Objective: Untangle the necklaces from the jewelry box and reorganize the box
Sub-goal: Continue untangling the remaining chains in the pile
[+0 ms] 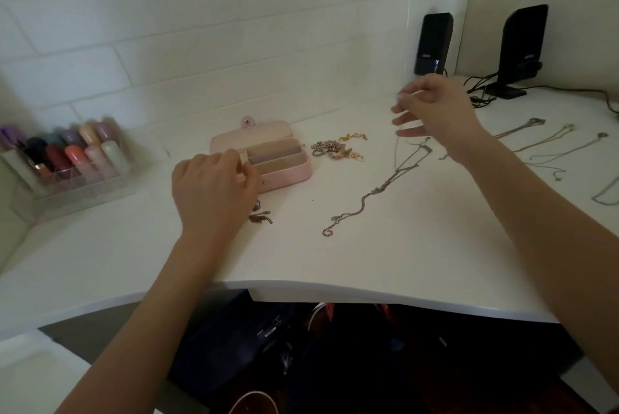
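Pink jewelry box [268,159] sits open mid-frame on the white tabletop [368,263], left hand [214,189] gripping its near-left end. Right hand [432,108], blurry, is raised at upper right, pinching a thin chain [378,189] that trails down onto the tabletop. More necklaces [549,142] lie at far right.

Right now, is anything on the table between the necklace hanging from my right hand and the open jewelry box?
Yes. The pile of gold and pink jewelry lies just right of the pink jewelry box, on the line from the right hand and its dangling necklace. Lifting over it clears the way.
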`<state>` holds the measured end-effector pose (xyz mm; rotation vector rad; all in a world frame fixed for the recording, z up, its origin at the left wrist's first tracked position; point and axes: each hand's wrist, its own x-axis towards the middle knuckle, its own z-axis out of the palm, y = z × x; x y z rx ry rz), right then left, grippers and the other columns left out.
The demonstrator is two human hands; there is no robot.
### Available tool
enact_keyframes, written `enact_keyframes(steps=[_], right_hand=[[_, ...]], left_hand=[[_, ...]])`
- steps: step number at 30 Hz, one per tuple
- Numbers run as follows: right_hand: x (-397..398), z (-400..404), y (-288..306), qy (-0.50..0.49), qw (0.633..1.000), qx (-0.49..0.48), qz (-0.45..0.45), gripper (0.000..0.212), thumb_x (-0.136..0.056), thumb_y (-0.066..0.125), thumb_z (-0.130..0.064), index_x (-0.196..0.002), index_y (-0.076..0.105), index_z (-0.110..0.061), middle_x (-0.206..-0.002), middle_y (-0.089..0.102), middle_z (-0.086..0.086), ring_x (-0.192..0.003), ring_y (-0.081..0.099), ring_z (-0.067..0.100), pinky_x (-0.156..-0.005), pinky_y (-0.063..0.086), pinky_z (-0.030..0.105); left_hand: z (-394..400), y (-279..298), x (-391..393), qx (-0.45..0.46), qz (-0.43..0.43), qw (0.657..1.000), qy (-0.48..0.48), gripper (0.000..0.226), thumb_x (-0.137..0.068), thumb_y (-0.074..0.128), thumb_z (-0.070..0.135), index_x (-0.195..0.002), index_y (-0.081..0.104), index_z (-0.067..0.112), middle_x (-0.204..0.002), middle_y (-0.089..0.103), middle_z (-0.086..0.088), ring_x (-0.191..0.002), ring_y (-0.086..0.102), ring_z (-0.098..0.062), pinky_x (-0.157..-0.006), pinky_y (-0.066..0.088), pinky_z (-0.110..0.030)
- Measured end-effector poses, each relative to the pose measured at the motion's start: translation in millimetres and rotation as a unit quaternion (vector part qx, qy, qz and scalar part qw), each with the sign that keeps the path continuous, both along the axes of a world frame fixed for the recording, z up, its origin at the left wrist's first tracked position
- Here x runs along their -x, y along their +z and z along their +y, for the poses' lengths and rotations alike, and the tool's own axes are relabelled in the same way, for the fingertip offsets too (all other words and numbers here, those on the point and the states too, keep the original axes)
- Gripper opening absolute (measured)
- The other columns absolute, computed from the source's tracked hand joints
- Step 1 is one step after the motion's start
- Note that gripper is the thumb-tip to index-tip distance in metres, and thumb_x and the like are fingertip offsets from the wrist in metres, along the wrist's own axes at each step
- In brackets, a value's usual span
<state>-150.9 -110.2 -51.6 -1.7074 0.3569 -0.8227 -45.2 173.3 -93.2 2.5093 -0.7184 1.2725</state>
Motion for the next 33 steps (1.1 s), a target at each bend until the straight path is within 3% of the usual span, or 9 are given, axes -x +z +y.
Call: enact_keyframes(steps=[2, 4, 6, 9, 12, 17, 21, 28, 33], right_hand=[[0, 6, 2, 0.026, 0.995, 0.091, 0.033, 0.012, -0.088, 0.066, -0.009, -0.099, 0.065, -0.005, -0.083, 0.07, 0.009, -0.068, 0.065, 0.012, -0.072, 0.057, 0.031], [-1, 13, 4, 0.043, 0.984, 0.168, 0.042, 0.013, -0.085, 0.069, -0.009, -0.098, 0.071, -0.007, -0.082, 0.071, 0.005, -0.07, 0.064, 0.004, -0.074, 0.052, 0.019], [0, 20, 6, 0.083, 0.981, 0.174, 0.037, 0.015, -0.084, 0.07, -0.009, -0.099, 0.073, -0.01, -0.085, 0.072, 0.004, -0.072, 0.064, 0.002, -0.075, 0.052, 0.013], [0, 23, 7, 0.12, 0.978, 0.165, 0.029, 0.013, -0.082, 0.072, -0.013, -0.094, 0.075, -0.02, -0.095, 0.07, 0.009, -0.084, 0.061, 0.014, -0.083, 0.051, 0.016], [-1, 23, 6, 0.122, 0.975, 0.182, 0.031, 0.016, -0.082, 0.073, -0.013, -0.095, 0.075, -0.02, -0.093, 0.065, -0.003, -0.084, 0.056, 0.013, -0.073, 0.043, 0.01], [-1, 20, 5, 0.135, 0.989, 0.053, 0.023, 0.011, -0.087, 0.067, -0.011, -0.097, 0.072, -0.014, -0.085, 0.071, 0.003, -0.074, 0.065, 0.007, -0.074, 0.054, 0.018], [-2, 19, 4, 0.102, 0.995, 0.006, -0.015, 0.016, -0.089, 0.063, -0.004, -0.103, 0.068, -0.001, -0.081, 0.069, 0.008, -0.067, 0.066, 0.009, -0.071, 0.057, 0.02], [4, -4, 11, -0.103, 0.985, -0.05, -0.13, 0.013, -0.092, 0.058, -0.002, -0.103, 0.064, -0.002, -0.08, 0.064, 0.003, -0.066, 0.063, 0.003, -0.073, 0.055, 0.019], [8, -21, 4, -0.152, 0.98, -0.09, -0.093, 0.019, -0.095, 0.049, 0.002, -0.107, 0.064, -0.001, -0.08, 0.059, -0.002, -0.069, 0.058, 0.004, -0.079, 0.056, 0.021]], left_hand=[[-15, 4, 6, 0.031, 0.014, 0.995, -0.092, 0.017, -0.085, 0.055, 0.024, -0.073, 0.06, 0.013, -0.068, 0.064, -0.005, -0.068, 0.058, -0.028, -0.081, 0.036, -0.034], [-37, 14, 17, 0.117, 0.141, 0.963, -0.2, 0.01, -0.087, 0.058, 0.023, -0.089, 0.065, 0.016, -0.088, 0.068, 0.003, -0.087, 0.06, -0.017, -0.088, 0.033, -0.021], [-63, 21, 25, 0.198, 0.31, 0.881, -0.298, 0.022, -0.088, 0.062, 0.019, -0.11, 0.064, 0.016, -0.108, 0.065, 0.007, -0.102, 0.058, -0.005, -0.091, 0.036, -0.01], [-102, 25, 29, 0.242, 0.466, 0.749, -0.405, 0.044, -0.09, 0.063, 0.018, -0.131, 0.049, 0.013, -0.127, 0.06, -0.001, -0.11, 0.058, -0.005, -0.09, 0.046, -0.017], [-125, 20, 29, 0.256, 0.503, 0.69, -0.454, 0.034, -0.094, 0.058, 0.017, -0.127, 0.052, 0.011, -0.112, 0.067, -0.002, -0.095, 0.063, -0.007, -0.084, 0.047, -0.023], [-128, 14, 30, 0.307, 0.459, 0.698, -0.457, 0.021, -0.098, 0.048, 0.01, -0.092, 0.068, 0.013, -0.058, 0.054, 0.004, -0.053, 0.055, -0.007, -0.071, 0.055, -0.034], [-122, 10, 24, 0.307, 0.452, 0.731, -0.408, 0.028, -0.098, 0.047, 0.012, -0.08, 0.068, 0.017, -0.054, 0.047, 0.005, -0.046, 0.044, -0.003, -0.051, 0.045, -0.022], [-104, 18, 24, 0.217, 0.416, 0.798, -0.379, 0.021, -0.094, 0.056, 0.022, -0.078, 0.07, 0.019, -0.061, 0.059, 0.011, -0.054, 0.05, 0.004, -0.057, 0.037, -0.015], [-85, 29, 50, 0.152, 0.352, 0.859, -0.338, 0.019, -0.093, 0.057, 0.024, -0.085, 0.073, 0.017, -0.068, 0.064, 0.01, -0.054, 0.053, 0.006, -0.054, 0.038, -0.011]])
